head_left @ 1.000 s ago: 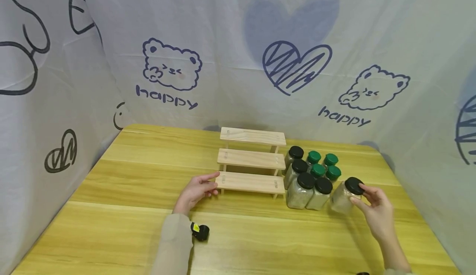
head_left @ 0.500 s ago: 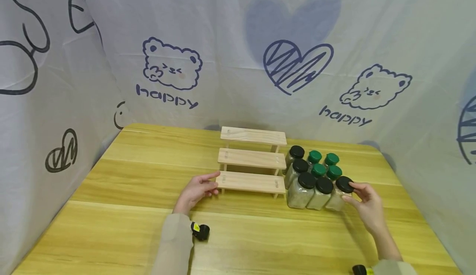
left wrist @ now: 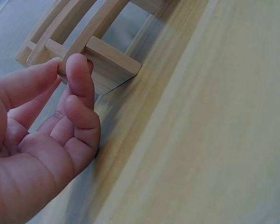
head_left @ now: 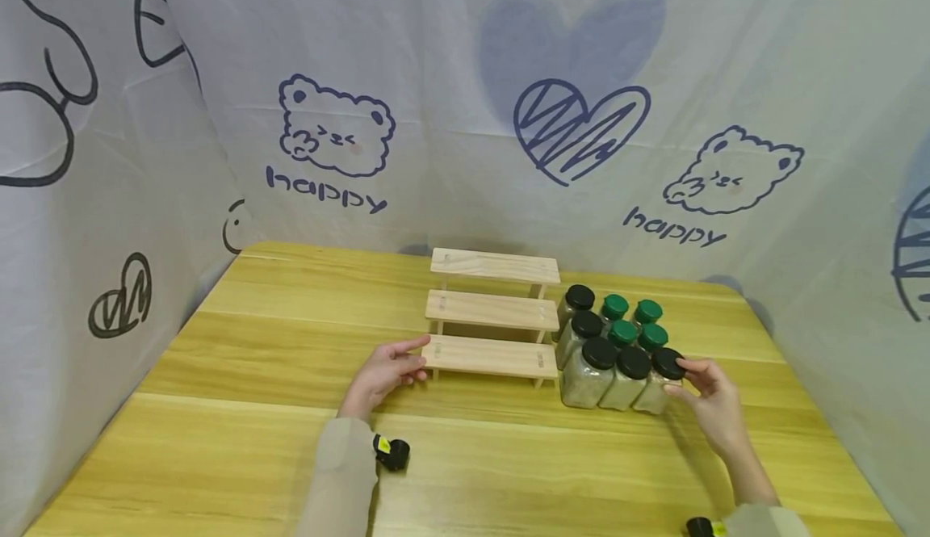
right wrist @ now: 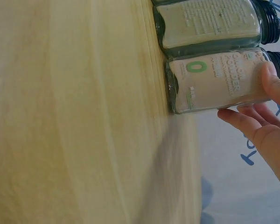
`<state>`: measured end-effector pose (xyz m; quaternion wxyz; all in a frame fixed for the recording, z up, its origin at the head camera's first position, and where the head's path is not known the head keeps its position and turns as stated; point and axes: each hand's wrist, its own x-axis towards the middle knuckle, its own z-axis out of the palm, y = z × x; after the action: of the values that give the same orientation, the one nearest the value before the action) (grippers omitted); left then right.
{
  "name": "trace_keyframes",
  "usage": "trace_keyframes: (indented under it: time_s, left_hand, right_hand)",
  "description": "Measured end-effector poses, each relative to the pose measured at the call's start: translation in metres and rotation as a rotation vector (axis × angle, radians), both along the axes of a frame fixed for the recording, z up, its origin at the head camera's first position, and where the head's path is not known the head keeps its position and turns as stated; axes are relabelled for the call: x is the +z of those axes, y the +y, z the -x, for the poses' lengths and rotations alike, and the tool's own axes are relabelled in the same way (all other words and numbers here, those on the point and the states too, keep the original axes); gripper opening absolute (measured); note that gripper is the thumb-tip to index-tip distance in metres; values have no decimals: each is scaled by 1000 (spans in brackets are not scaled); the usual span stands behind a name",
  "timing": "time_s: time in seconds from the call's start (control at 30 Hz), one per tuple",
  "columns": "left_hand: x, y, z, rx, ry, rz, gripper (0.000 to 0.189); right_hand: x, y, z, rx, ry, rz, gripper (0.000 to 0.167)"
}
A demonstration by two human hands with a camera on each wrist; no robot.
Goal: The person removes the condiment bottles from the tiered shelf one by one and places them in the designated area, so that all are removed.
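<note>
A three-tier wooden shelf [head_left: 491, 311] stands on the table. My left hand [head_left: 387, 374] pinches the left end of its lowest board between thumb and fingers, as the left wrist view shows close up. To the shelf's right, my right hand [head_left: 715, 408] holds a black-lidded glass spice jar [head_left: 654, 392] near its top, thumb on the front and fingers at the side. In the right wrist view this spice jar [right wrist: 214, 81] has a pale powder inside and a label reading "powder". It stands upright, close against a neighbouring black-lidded jar [right wrist: 210, 23].
Several more black-lidded jars [head_left: 585, 379] and green-lidded jars [head_left: 622, 333] stand grouped right of the shelf. A printed white cloth [head_left: 450, 117] hangs behind and beside the wood-grain table [head_left: 472, 464]. Both wrists carry a small black camera [head_left: 393, 454].
My right hand has brought the spice jar leftward, from apart to the end of the front row. The left hand and the shelf have stayed put.
</note>
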<state>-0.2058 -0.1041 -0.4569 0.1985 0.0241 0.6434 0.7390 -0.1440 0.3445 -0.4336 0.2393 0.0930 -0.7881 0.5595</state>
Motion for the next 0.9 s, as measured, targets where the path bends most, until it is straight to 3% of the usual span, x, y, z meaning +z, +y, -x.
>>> trace_keyframes:
  time_s: [0.3, 0.7, 0.83, 0.9]
  left_hand:
    - [1, -1, 2, -1, 0, 8, 45]
    - [0, -2, 2, 7, -1, 22, 44]
    - [1, -2, 3, 11, 11, 38, 45]
    - [1, -2, 2, 26, 21, 68, 44]
  right_hand:
    - [0, -2, 0, 32, -14, 26, 44]
    - [-2, -4, -6, -3, -85, 60, 41]
    - [-9, 2, -3, 27, -74, 98, 38]
    - [-20, 11, 2, 34, -57, 96, 38]
